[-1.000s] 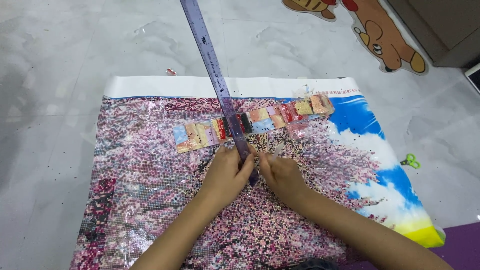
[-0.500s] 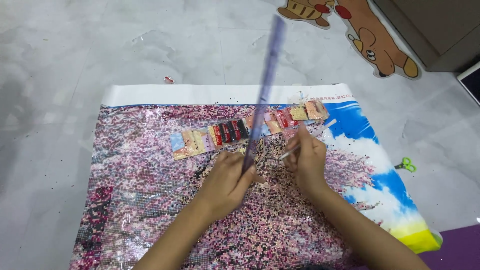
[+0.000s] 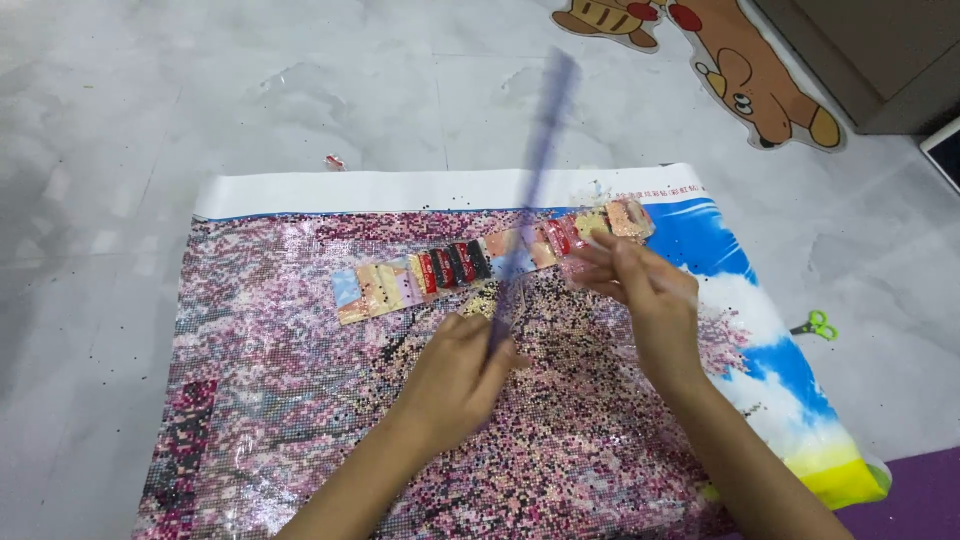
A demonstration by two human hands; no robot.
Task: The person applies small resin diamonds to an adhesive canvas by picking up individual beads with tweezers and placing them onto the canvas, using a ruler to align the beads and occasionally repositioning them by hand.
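A canvas (image 3: 300,400) lay spread on the floor (image 3: 120,100). A row of small packets (image 3: 440,270) lay across the canvas near its far edge. A ruler (image 3: 535,170) rose over the row, its near end in the left hand (image 3: 460,375). The right hand (image 3: 640,290) was at the row's right end. Scissors (image 3: 815,325) lay on the floor beyond the canvas's right edge.

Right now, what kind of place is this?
Probably a home floor used for crafting: grey marble-look floor tiles, a diamond-painting canvas spread flat on them, and a cartoon animal floor sticker.

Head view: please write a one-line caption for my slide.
Left hand lifts purple ruler above bead-mosaic canvas; right hand near bead packets.
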